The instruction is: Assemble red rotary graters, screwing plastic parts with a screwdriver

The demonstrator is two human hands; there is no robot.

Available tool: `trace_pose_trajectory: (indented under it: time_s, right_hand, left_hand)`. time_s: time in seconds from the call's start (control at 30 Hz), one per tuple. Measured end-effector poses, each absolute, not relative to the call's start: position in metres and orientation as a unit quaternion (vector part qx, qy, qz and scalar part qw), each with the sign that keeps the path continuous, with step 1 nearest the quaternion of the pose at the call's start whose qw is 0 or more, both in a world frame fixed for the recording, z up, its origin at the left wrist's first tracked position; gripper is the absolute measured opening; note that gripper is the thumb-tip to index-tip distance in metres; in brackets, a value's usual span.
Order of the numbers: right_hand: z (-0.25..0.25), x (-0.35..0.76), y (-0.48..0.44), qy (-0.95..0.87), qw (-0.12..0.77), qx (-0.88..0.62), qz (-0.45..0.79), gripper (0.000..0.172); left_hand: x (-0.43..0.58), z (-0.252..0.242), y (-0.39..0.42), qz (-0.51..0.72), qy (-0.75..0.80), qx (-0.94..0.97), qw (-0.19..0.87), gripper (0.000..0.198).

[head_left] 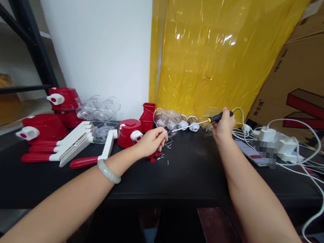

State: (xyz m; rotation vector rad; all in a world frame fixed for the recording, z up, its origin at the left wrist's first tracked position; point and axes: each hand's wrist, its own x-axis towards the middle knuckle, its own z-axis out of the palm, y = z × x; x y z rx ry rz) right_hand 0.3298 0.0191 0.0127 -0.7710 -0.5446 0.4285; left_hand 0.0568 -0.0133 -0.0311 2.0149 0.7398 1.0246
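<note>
The screwdriver (200,123) is above the bench (193,176), its shaft pointing from the handle (216,117) between eight and nine o'clock. The right hand (224,127) grips that handle; the left hand (151,140) is nearer the tip, though I cannot tell whether its curled fingers pinch anything. A red housing (127,134) stands at nine o'clock from the left hand.

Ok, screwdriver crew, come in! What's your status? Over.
Right grip: closed round screwdriver handle. Left grip: by the shaft's lower end, touch unclear. Screwdriver: slanting down leftward. Possibly in the way: red part, small pale pieces nearby.
</note>
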Motion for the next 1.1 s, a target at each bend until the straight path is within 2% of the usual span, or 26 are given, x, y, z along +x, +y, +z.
trace_pose_trajectory:
  time_s: [0.2, 0.5, 1.1]
  right_hand:
    - [0.0119, 0.3302, 0.0196, -0.272, 0.864, -0.374, 0.199, 0.034]
    - [0.0115, 0.3283, 0.0189, -0.272, 0.867, -0.368, 0.199, 0.033]
    - [0.011, 0.3234, 0.0175, -0.295, 0.858, -0.347, 0.238, 0.035]
  left_hand:
    - [0.0579, -0.03, -0.0145, 0.407, 0.288, 0.767, 0.404, 0.029]
    - [0.0592, -0.0297, -0.0152, 0.403, 0.289, 0.752, 0.435, 0.03]
    - [0.0553, -0.0312, -0.012, 0.412, 0.301, 0.772, 0.379, 0.031]
